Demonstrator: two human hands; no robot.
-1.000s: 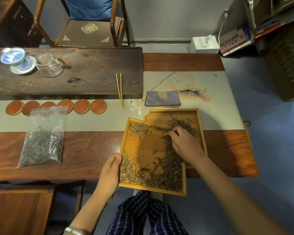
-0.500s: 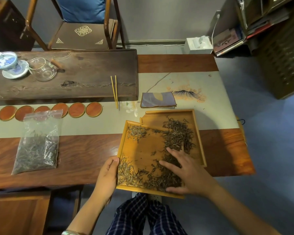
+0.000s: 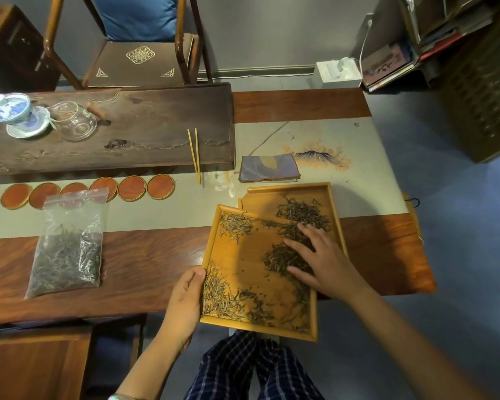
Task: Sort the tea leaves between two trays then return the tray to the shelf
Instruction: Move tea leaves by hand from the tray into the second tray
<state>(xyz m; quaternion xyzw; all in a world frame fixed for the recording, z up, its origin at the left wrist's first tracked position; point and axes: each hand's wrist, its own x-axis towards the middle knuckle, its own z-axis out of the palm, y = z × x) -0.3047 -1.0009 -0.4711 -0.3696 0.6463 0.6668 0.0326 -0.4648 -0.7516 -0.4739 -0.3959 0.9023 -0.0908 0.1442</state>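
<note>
In the lower middle of the frame, a person is working two wooden trays against each other. The near tray (image 3: pixel 237 272) is sticking out past the table (image 3: pixel 145 261) edge over their lap, and its far right corner is overlapping the far tray (image 3: pixel 324 194), which is lying flat just above it, partly on the pale table runner (image 3: pixel 358 168).

The left hand (image 3: pixel 185 301) is gripping the near tray's left rim, with the thumb curling over the edge and the fingers going underneath. The right hand (image 3: pixel 324 261) is lying flat with its fingers straight and spread, pressing on the dark pile of tea leaves (image 3: pixel 280 258) at the right side of the near tray, fingertips pointing toward the left of the frame. It isn't pinching anything, as far as I can see.

More leaves are sitting in the far tray, and paler, stick-like ones are lying along the near tray's bottom left and top left corners.

Over at the left of the frame a clear plastic bag (image 3: pixel 67 246) of leaves is lying on the table, overlapping a row of round orange coasters (image 3: pixel 133 187). Above that, a dark wooden board (image 3: pixel 156 122) is carrying a blue and white lidded cup (image 3: pixel 12 111) and a glass pitcher (image 3: pixel 75 122). A pair of tongs (image 3: pixel 195 154) is hanging off the board's near edge, and a folded cloth (image 3: pixel 267 168) is lying just above the far tray.
</note>
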